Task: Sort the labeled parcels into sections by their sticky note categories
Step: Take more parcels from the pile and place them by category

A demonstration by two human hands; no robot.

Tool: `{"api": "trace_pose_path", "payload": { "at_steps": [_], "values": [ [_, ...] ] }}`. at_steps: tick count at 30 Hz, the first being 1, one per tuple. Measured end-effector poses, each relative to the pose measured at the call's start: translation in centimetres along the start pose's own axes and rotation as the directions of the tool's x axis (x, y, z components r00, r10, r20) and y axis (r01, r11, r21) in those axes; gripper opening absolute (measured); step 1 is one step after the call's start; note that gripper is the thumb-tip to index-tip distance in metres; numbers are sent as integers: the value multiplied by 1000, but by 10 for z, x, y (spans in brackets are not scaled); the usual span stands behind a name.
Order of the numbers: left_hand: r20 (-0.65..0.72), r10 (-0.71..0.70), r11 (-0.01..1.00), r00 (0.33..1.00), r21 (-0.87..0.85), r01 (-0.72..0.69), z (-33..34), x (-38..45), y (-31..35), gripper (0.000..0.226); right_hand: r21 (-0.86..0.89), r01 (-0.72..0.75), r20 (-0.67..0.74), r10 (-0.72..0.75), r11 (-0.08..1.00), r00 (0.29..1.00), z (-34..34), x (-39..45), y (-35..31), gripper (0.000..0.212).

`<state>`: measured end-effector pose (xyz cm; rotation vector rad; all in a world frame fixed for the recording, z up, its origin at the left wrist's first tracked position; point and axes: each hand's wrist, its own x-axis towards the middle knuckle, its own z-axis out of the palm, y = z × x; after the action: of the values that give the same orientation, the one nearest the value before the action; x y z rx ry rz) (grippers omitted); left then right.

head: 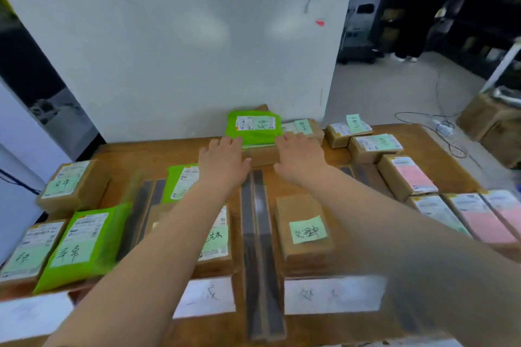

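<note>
Green mailer (255, 127) is sitting on a cardboard box (260, 155) at the table's (439, 144) far edge, left hand (222, 162) and right hand (300, 159) flanking it with fingers extended (grip not closed), so next comes lifting, reading its note, picking 1 section.

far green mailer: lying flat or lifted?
Flat: the green mailer rests on a brown box; both hands, left and right, touch the stack.
</note>
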<state>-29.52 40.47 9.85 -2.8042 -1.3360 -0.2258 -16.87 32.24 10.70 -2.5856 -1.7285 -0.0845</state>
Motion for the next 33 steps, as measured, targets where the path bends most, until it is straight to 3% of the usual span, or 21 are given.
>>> {"api": "trace_pose_path", "payload": {
  "at_steps": [7, 16, 33],
  "values": [
    [-18, 91, 996, 996, -2, -91, -14, -31, 111, 52, -16, -99, 1, 99, 995, 995, -25, -71, 102, 59],
    [27, 203, 979, 979, -28, -202, -10, -24, 195, 49, -18, -254, 33, 255, 967, 966, -29, -110, 188, 48],
    [129, 292, 956, 948, -69, -285, 63, 108, 260, 48, -91, -318, 179, 329, 944, 927, 21, -14, 291, 44]
  ]
}}
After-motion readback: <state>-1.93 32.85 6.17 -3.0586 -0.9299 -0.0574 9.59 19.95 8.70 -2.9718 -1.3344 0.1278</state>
